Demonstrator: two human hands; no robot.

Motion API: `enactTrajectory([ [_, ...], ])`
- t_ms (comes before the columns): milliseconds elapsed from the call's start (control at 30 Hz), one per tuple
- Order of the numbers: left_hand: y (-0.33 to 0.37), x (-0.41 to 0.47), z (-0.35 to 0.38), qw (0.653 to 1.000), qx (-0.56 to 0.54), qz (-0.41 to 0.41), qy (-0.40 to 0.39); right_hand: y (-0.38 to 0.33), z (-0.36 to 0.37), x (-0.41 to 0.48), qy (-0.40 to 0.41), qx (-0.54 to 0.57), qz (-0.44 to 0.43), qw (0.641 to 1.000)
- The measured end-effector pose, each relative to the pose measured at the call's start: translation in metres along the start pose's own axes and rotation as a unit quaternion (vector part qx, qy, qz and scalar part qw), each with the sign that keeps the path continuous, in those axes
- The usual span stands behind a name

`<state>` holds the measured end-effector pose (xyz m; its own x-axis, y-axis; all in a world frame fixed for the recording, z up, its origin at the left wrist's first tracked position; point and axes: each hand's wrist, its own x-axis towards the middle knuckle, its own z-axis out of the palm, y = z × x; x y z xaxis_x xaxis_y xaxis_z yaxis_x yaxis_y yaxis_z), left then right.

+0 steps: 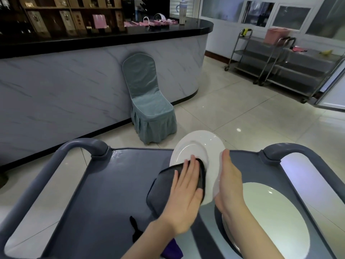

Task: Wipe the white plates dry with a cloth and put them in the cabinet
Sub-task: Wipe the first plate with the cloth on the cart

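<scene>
Mid-wipe on one plate [197,146], tilted up over the cart [112,184]: cloth [160,187] pressed to its face under the flat, unclenched left hand [184,187], back braced by the right hand [229,180], fingers straight as far as can be seen. Likely early yet: stack [276,217] waiting on the cart at right, nothing stowed, no cabinet made out.

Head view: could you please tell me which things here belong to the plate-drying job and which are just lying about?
Job: white plate held upright; dark cloth; left hand pressing it; right hand behind the plate; another white plate on the grey cart.
Lying about: covered chair; steel trolleys; tumbler on the counter.
</scene>
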<state>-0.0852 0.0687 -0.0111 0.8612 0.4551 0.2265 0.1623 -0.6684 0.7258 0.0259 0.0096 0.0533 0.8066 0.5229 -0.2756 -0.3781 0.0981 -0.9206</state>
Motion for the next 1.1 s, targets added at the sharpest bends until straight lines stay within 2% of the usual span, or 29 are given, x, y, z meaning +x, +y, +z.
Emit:
enactTrajectory([
  [67,0.008,0.005,0.003,1.0,0.001,0.024,-0.006,0.007,0.001,-0.003,-0.003,-0.01,0.015,1.0],
  [200,0.015,0.032,-0.01,0.994,0.071,0.077,0.02,0.023,0.002,-0.013,-0.023,-0.012,0.017,1.0],
  [267,0.009,0.047,-0.02,0.995,0.056,0.078,0.015,0.026,0.004,-0.018,-0.024,-0.015,0.016,0.999],
  [433,-0.021,0.064,-0.036,0.995,-0.073,-0.048,0.039,0.022,-0.003,-0.02,-0.007,-0.013,0.033,0.999],
  [700,-0.031,-0.002,0.015,0.975,-0.169,-0.098,0.11,-0.002,-0.008,-0.002,0.033,0.041,0.004,0.999],
  [867,-0.001,-0.011,0.034,0.992,-0.068,-0.026,0.105,0.001,0.0,-0.002,0.062,0.05,0.015,0.997],
  [1000,0.015,0.01,0.023,0.998,0.014,0.028,0.051,0.018,0.002,-0.015,0.022,0.006,0.011,1.0],
  [1100,0.018,0.035,0.009,0.998,-0.015,0.053,0.018,0.026,-0.001,-0.024,0.013,0.0,0.015,1.0],
])
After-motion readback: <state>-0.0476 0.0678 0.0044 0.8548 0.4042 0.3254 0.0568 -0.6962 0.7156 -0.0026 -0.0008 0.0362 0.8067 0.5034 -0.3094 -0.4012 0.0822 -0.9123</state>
